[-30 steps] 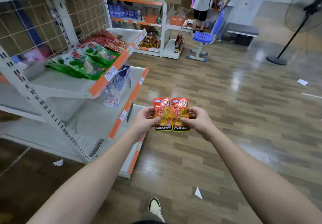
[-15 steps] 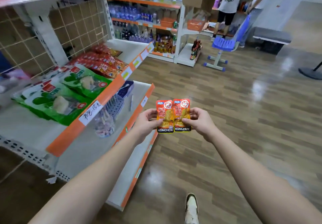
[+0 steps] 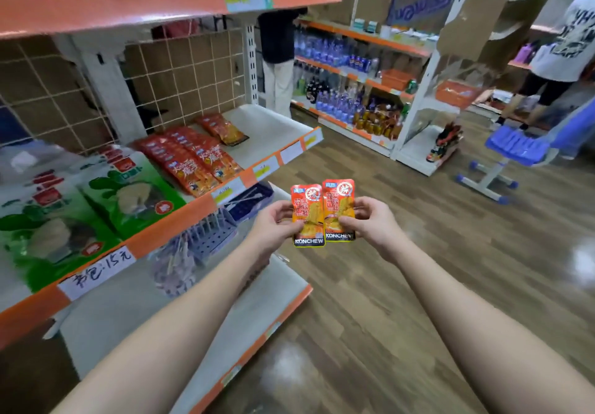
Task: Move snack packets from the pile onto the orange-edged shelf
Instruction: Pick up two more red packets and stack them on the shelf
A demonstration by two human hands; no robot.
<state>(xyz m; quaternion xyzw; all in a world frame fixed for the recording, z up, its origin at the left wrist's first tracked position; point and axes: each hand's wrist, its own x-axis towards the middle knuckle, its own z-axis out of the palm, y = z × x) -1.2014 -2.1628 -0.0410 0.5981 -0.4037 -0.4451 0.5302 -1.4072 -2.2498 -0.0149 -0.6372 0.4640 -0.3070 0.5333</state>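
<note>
Two small orange snack packets marked KONCHEW are held side by side in front of me. My left hand (image 3: 273, 223) grips the left packet (image 3: 307, 215) by its edge. My right hand (image 3: 370, 220) grips the right packet (image 3: 338, 209). Both packets hover just right of the orange-edged shelf (image 3: 180, 214), at about its front-edge height. On that shelf lie rows of red snack packets (image 3: 190, 157) and large green bags (image 3: 128, 194).
Below is a white shelf (image 3: 257, 310) with a blue plastic rack (image 3: 212, 230) and a clear bag. An upper orange-edged shelf (image 3: 128, 1) overhangs. A blue chair (image 3: 512, 149) and people stand at the far right, beside a drinks rack (image 3: 360, 98). Wooden floor lies to the right.
The view has moved closer to the shelf and turned up; the shelf now fills the left side. Both hands still hold the packets, slightly nearer the shelf edge.
</note>
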